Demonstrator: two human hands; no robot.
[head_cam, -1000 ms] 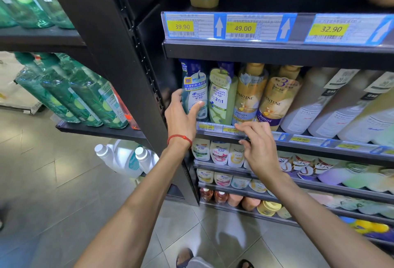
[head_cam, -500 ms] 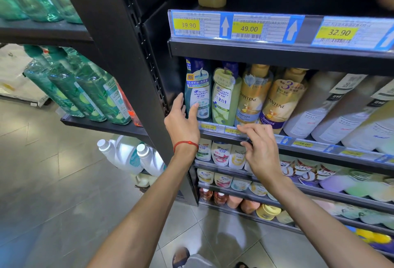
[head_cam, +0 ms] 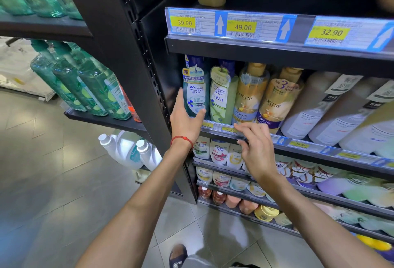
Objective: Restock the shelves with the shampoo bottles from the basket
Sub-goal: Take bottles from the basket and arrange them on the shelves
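Green pump bottles (head_cam: 85,88) stand on the side shelf (head_cam: 102,119) at far left, not part of this job. Next, left hand (head_cam: 185,122) grasps the teal shampoo bottle (head_cam: 194,88) low on its body, thumb across the front, fingers (head_cam: 180,99) along its left side. The bottle stands upright at the left end of its row, near the black upright (head_cam: 136,75) & close beside the pale-green bottle (head_cam: 221,99). Right hand (head_cam: 258,152) is lower, fingers bent w/ tips at the price rail (head_cam: 298,145); if they pinch it or only rest, I cannot tell. Basket is not in view.

Risk, in my judgement: the row is packed tight, so a push w/ some twist could knock the pale-green bottle into the gold bottles (head_cam: 249,95), domino style. Also the grasp is low vs. a tall bottle, so it may tip forward over the rail on release.
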